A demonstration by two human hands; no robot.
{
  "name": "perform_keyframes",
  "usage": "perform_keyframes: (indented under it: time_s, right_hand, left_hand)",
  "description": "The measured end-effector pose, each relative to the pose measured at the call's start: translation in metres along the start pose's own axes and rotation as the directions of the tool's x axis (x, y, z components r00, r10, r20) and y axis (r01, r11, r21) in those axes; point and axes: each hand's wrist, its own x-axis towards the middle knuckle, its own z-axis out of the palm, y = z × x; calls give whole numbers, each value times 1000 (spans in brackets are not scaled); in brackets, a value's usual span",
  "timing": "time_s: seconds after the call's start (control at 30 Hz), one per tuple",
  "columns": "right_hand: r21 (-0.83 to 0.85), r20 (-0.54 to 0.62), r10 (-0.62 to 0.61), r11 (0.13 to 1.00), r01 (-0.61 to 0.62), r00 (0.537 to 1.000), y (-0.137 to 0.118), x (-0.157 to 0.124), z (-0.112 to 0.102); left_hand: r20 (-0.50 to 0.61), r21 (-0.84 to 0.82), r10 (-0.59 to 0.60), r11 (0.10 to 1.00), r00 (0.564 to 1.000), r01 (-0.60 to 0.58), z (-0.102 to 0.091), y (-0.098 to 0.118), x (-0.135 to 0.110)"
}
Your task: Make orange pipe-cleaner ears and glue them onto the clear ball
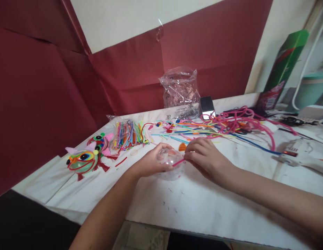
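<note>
My left hand [152, 161] is wrapped round a clear, rounded plastic ball [171, 173] just above the white table. Across the ball's near side runs a short pink pipe cleaner [178, 163]. The fingers of my right hand [204, 156] are pinched together on its right end, close to the ball. My left thumb rests by the other end of the pink piece. Just behind the ball, an orange ribbed piece [182, 147] shows between my hands. Whether the pink piece is fixed to the ball I cannot tell.
Two decorated animal-like ornaments [83, 160] stand at left beside a bag of coloured pipe cleaners [128, 133]. Long pink pipe cleaners [244, 119] lie tangled at back right. A hot glue gun [294, 152] is at right. A clear bag [180, 88] stands against the red backing.
</note>
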Motion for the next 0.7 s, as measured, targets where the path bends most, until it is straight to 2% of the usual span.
perform_keyframes:
  time_s: [0.13, 0.33, 0.43, 0.5, 0.57, 0.6, 0.63, 0.67, 0.7]
  right_hand:
    - [-3, 10, 30, 1000, -30, 1000, 8, 9, 5]
    - [129, 51, 99, 986, -105, 994, 14, 5, 16]
    - [124, 24, 117, 985, -119, 993, 15, -5, 1]
    - [74, -31, 130, 989, -128, 991, 18, -14, -19]
    - [-5, -80, 197, 980, -198, 977, 25, -26, -45]
    - [-62, -113, 249, 964, -257, 962, 29, -33, -60]
    - [-112, -160, 341, 926, -361, 926, 33, -42, -74]
    - [-162, -197, 463, 854, -494, 864, 38, -52, -88]
    - [-196, -217, 591, 753, -628, 777, 43, -62, -101]
  left_hand:
    - [-4, -12, -10, 1000, 1000, 10, 1, 0, 0]
    - [-8, -39, -1, 999, 1000, 1, 1, -1, 0]
    - [-2, -67, -60, 996, 998, 60, 1, -1, 0]
    - [6, -90, -92, 992, 996, 92, 1, -2, 1]
    - [-1, -99, -98, 990, 995, 97, 1, -4, 2]
    - [-11, -93, -95, 991, 995, 93, 1, -5, 3]
    - [-23, -84, -88, 993, 996, 86, 0, -6, 4]
    - [-44, -50, -74, 996, 996, 71, 0, -7, 5]
    - [-77, -17, -67, 998, 995, 66, -1, -8, 6]
